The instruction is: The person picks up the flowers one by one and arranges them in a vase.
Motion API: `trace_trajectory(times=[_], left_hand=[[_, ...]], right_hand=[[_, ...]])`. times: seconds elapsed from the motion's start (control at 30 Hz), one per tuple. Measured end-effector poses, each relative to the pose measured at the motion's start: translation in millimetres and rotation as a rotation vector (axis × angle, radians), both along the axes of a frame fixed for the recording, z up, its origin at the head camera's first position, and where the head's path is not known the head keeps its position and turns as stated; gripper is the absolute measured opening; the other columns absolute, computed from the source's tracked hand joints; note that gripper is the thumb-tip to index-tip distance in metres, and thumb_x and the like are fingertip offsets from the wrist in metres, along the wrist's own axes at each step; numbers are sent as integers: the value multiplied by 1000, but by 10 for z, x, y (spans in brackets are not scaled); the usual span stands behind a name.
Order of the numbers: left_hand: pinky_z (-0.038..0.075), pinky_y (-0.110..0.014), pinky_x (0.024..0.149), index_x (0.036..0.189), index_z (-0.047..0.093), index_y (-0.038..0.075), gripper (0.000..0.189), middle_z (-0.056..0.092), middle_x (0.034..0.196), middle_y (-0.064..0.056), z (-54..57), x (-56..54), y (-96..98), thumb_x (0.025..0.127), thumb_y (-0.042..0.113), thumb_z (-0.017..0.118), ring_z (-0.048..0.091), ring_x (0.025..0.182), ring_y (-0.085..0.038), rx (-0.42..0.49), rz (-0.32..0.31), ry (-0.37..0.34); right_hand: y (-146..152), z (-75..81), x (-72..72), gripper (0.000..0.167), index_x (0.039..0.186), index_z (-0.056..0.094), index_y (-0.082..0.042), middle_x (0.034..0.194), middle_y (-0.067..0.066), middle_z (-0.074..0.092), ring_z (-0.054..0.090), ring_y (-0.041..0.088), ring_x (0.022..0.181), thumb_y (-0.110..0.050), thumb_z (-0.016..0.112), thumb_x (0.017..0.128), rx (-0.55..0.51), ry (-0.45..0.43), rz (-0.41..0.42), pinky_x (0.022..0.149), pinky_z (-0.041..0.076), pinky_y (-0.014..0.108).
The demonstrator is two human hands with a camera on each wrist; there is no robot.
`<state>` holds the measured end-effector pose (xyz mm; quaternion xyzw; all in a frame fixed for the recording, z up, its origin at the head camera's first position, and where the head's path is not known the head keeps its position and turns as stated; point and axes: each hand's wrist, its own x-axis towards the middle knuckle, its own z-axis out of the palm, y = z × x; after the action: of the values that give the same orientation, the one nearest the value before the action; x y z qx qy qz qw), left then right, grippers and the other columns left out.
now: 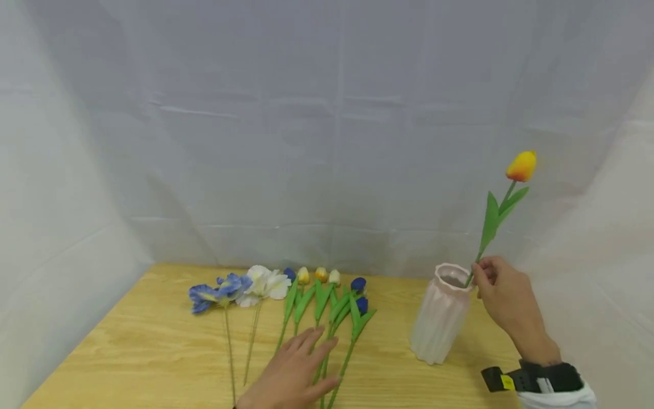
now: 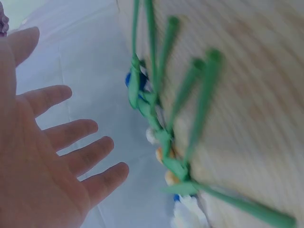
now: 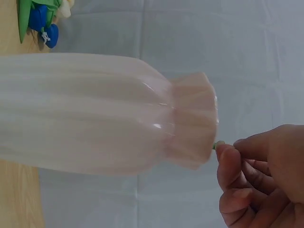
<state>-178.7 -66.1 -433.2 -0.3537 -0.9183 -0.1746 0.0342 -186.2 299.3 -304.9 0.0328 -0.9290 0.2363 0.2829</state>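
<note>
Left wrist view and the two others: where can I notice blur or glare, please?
Left wrist view: the green stems blurred, the wood grain of the table smeared; right wrist view: small white glints near the neck of the vase; head view: pale shiny creases on the backdrop sheet.

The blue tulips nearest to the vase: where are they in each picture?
Head: blue tulips slightly right of and below centre, left of the vase.
Left wrist: blue tulips above and left of centre, blurred and partly covered.
Right wrist: blue tulips in the top left corner, above the vase as pictured.
Shared landmark: wooden tabletop, at the bottom in head, right side in left wrist, left edge in right wrist.
</note>
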Motion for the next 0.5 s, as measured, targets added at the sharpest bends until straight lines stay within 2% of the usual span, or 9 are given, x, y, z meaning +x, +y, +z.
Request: trace_trajectory(times=[0.17,0.37,0.5], left_hand=[[40,-50,100,146,41,20,64,40,147,-11,13,-33,211,97,61,35,40,131,-30,17,-40,31],[42,-49,98,146,41,21,63,40,146,-11,6,-60,402,98,60,32,41,130,-29,16,-87,72],[42,-52,97,147,40,21,63,40,147,-10,7,-60,461,98,60,32,41,130,-30,32,-92,47]], right_hand=[[-33,-68,-12,27,102,59,7,75,8,63,49,14,55,-19,52,100,14,-31,-9,42,39,25],[-34,-84,-5,27,99,62,6,74,7,65,53,14,57,-21,56,99,11,-50,-32,45,41,26],[-23,-89,41,28,96,63,2,72,3,65,53,13,55,-26,59,97,-25,-66,-51,43,42,26]])
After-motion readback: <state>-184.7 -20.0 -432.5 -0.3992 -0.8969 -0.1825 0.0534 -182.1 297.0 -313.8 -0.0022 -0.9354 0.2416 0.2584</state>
